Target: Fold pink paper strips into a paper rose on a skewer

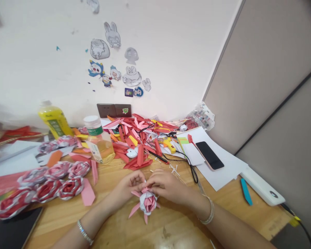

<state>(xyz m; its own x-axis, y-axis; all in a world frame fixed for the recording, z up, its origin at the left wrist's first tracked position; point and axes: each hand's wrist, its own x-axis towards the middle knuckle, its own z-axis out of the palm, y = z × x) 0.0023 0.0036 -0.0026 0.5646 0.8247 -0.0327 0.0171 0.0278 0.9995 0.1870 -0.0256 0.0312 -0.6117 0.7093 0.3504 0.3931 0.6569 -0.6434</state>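
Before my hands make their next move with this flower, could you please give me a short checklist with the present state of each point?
1. Both hands on the paper flower: ok, left hand and right hand meet at its far side.
2. No loose ends: not ok, pink strips stick out around it.
3. Clear bottle closed: ok, white lid on.
4. Yellow glue gun apart from the paper pile: not ok, it lies at the pile's edge.
5. Glue gun cool or hot: cannot tell.
6. Phone away from the hands: ok, it lies off to the right.
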